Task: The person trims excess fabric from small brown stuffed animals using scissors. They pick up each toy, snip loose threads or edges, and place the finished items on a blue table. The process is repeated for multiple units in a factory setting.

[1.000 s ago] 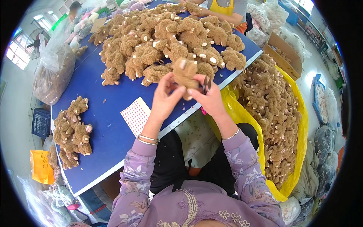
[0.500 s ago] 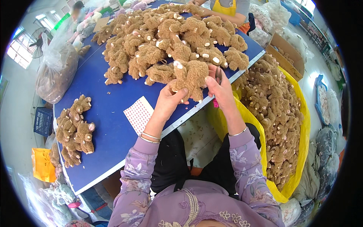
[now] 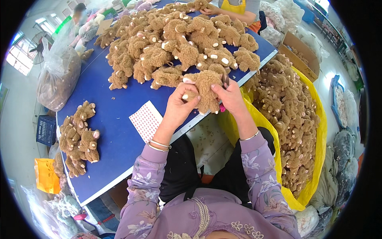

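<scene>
Blue table (image 3: 119, 131) fills the left and middle of the view, its near edge running from lower left up to the right; beyond that edge, at the person's right, stands a yellow bag (image 3: 314, 131) heaped with brown plush toys; across the far half of the table lies a big pile of the same toys (image 3: 179, 44), and a smaller stack (image 3: 79, 137) sits near the left end; a red-dotted white sheet (image 3: 146, 120) lies flat just left of the left forearm, with bare blue around it; a clear plastic sack (image 3: 57, 77) rests at the far left corner. One brown plush toy (image 3: 205, 91) is held up over the near table edge, between both hands, its long axis roughly upright and tilted slightly left; left hand (image 3: 179, 106) grips its lower left, fingers closed on the fur by a pale paw; right hand (image 3: 230, 97) pinches its right side, fingers together, a small dark tool (image 3: 226, 81) at the fingertips; both hands are touching it, equally near; open room lies to the left over the sheet, while the bag crowds the right.
</scene>
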Motion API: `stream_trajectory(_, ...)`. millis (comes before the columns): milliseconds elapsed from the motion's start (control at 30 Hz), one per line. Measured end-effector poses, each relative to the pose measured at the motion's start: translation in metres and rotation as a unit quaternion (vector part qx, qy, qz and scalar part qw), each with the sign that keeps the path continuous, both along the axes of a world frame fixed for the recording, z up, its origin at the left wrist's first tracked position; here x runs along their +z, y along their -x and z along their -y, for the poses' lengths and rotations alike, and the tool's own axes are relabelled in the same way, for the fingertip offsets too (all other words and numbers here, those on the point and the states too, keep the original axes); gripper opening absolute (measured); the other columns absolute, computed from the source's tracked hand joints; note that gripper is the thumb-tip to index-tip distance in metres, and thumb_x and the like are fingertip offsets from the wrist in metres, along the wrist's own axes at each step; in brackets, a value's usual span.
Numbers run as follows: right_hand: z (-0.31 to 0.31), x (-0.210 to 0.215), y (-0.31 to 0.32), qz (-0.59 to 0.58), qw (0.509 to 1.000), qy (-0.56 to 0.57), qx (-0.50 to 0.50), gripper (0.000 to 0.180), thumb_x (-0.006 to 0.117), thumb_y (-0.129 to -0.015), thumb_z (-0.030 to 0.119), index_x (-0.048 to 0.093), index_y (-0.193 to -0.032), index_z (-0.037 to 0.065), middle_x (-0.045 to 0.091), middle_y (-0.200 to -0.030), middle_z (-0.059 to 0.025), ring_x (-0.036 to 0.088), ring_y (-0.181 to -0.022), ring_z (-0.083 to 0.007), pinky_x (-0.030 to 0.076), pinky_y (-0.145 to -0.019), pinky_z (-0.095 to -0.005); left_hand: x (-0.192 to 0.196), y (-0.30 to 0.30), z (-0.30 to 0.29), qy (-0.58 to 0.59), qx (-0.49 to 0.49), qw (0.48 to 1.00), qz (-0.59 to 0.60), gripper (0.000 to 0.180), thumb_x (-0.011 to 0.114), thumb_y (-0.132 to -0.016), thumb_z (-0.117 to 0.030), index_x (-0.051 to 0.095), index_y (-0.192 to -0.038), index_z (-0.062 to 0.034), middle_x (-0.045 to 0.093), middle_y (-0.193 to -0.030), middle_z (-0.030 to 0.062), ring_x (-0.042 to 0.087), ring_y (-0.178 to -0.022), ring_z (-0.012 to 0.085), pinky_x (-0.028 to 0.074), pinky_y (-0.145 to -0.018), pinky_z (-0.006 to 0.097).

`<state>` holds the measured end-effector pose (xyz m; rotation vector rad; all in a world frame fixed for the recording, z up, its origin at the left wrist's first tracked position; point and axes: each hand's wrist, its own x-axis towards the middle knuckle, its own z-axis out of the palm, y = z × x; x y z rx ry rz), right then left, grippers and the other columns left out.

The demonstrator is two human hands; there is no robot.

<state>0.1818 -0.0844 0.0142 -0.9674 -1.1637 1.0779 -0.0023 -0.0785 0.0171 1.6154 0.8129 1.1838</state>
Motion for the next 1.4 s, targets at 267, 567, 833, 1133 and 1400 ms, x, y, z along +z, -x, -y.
stream_trajectory(267,-0.005,-0.01,-0.011,-0.12,0.992,0.044,0.02,0.017,0.057,-0.092,0.015,0.057,-0.106,0.005,0.056,-0.082,0.0036,0.046,-0.063,-0.0031,0.039,-0.053,-0.0204,0.004,0.001,0.003,-0.08,0.005,0.997,0.019,0.015,0.06,-0.079,0.007,0.054,-0.081,-0.0059,0.05,-0.096,0.0007,0.048,-0.083,0.0075,0.041,-0.071,0.02)
stream_trajectory(567,-0.003,-0.002,-0.005,-0.148,0.987,0.064,0.0,0.015,0.058,-0.091,0.015,0.059,-0.103,0.005,0.055,-0.076,0.0029,0.047,-0.058,-0.0038,0.038,-0.049,-0.0204,0.003,-0.002,0.006,0.048,-0.022,0.997,0.051,0.037,0.071,-0.078,-0.004,0.051,-0.109,-0.0009,0.055,-0.106,0.0042,0.053,-0.088,0.008,0.047,-0.073,0.023)
stream_trajectory(833,0.002,0.006,-0.001,0.02,0.999,0.029,-0.022,0.017,0.061,-0.09,0.016,0.057,-0.096,0.0,0.053,-0.076,0.0036,0.045,-0.068,-0.0039,0.039,-0.059,-0.0217,0.004,0.006,0.002,0.213,-0.157,0.961,-0.077,0.02,0.063,-0.089,-0.02,0.064,-0.097,-0.001,0.068,-0.08,0.0041,0.062,-0.064,0.0084,0.046,-0.053,0.022)
stream_trajectory(1133,-0.004,0.002,-0.016,0.097,0.994,-0.01,-0.058,0.015,0.064,-0.086,0.016,0.058,-0.089,0.003,0.051,-0.071,0.0057,0.042,-0.062,-0.0027,0.036,-0.055,-0.0208,0.015,0.01,0.002,0.221,-0.289,0.928,-0.077,0.022,0.058,-0.092,-0.019,0.062,-0.102,-0.0003,0.07,-0.087,0.0097,0.066,-0.067,0.0138,0.048,-0.053,0.023)
stream_trajectory(1400,-0.01,0.01,-0.04,-0.03,0.991,0.054,-0.118,0.016,0.062,-0.089,0.021,0.063,-0.092,0.005,0.052,-0.063,0.0041,0.04,-0.046,-0.0035,0.035,-0.044,-0.0202,0.015,0.053,-0.017,0.103,-0.092,0.961,0.24,0.039,0.058,-0.092,-0.023,0.05,-0.123,-0.0007,0.061,-0.116,0.0143,0.066,-0.08,0.0182,0.051,-0.059,0.026)
